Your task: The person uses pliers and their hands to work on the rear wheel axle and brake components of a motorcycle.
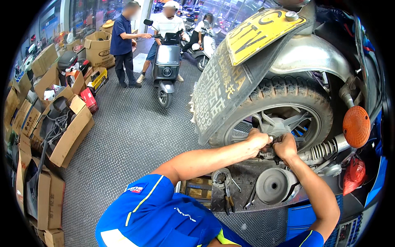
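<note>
My left hand [259, 140] and my right hand [286, 147] are close together at the hub of a motorcycle's rear wheel [284, 113]. The fingers of both are curled closed around small dark parts near the axle, which I cannot make out. Just below my right hand, a round grey metal drum [272, 186] lies on the worn stand. Pliers [229, 201] with dark and tan handles lie left of it. Between them is a wrench [249, 199]. A greasy ring-shaped part [221, 177] sits above the pliers.
A mud flap [218, 92] with a yellow plate [263, 35] hangs over the tyre. An orange turn signal [356, 127], shock absorber [323, 150] and red bag [354, 175] are at right. Open cardboard boxes [72, 131] line the left. People stand near a scooter [166, 68].
</note>
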A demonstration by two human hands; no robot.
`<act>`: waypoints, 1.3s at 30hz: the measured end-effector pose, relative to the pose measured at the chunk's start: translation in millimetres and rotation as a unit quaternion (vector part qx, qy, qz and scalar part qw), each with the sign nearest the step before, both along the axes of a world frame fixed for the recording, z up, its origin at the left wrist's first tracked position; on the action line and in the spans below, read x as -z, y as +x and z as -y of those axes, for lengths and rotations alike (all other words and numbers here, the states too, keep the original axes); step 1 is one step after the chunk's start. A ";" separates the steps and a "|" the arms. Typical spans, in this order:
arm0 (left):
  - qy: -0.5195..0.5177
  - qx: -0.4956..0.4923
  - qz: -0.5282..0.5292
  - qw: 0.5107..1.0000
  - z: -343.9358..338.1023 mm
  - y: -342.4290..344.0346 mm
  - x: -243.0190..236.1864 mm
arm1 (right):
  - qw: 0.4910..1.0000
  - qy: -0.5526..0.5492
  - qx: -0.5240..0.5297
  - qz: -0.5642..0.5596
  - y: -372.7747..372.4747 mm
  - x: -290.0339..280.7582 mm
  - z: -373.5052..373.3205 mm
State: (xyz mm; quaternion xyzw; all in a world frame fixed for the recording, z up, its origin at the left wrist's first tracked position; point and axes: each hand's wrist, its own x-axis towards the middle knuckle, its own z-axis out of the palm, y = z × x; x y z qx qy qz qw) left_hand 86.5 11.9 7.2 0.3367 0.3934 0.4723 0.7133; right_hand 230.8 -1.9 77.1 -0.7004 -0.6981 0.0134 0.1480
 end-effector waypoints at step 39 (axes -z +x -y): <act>-0.001 0.000 0.005 1.000 7.0 -7.6 -7.6 | 0.886 -0.275 0.139 -0.347 -31.0 -42.7 15.8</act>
